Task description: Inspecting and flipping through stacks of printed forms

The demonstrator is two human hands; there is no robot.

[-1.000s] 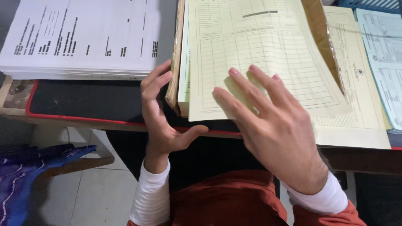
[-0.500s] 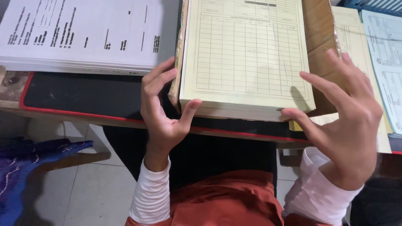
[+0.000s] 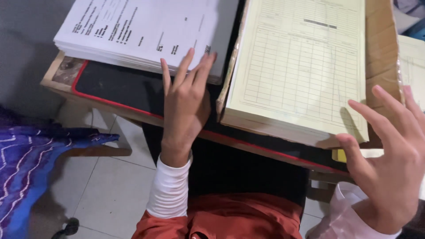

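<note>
Grip, left hand (image 3: 185, 104): fingers spread and extended flat, holding nothing. The fingertips reach the near edge of the white paper stack (image 3: 141, 31); the palm lies over the black mat (image 3: 115, 86), just beside the left edge of the yellow form pad (image 3: 301, 71). Whether the thumb touches the pad's edge cannot be told.

Grip, right hand (image 3: 392, 159): fingers spread and slightly curled, nothing pinched. It hovers at the near right corner of the yellow form pad; the index fingertip is close to that corner, and contact cannot be confirmed.

Yellow form pad: thick block of pale yellow ruled sheets, lying on the black mat between the two hands, its top sheet printed with a grid. It rests within a brown cardboard cover (image 3: 378, 53) that shows along its right side and left edge.

White paper stack: thick pile of printed white sheets at the far left of the desk, overhanging the mat, set at a slant.

Black mat: dark surface with red border, covering the wooden desk (image 3: 59, 73).

Sleeves: white cuffs at both wrists; rust-red garment (image 3: 221, 221) below.

Surroundings: blue patterned cloth (image 3: 26, 163) at lower left, over a pale tiled floor (image 3: 106, 190). More pale sheets (image 3: 414, 62) lie at the right edge, beyond the cover.
</note>
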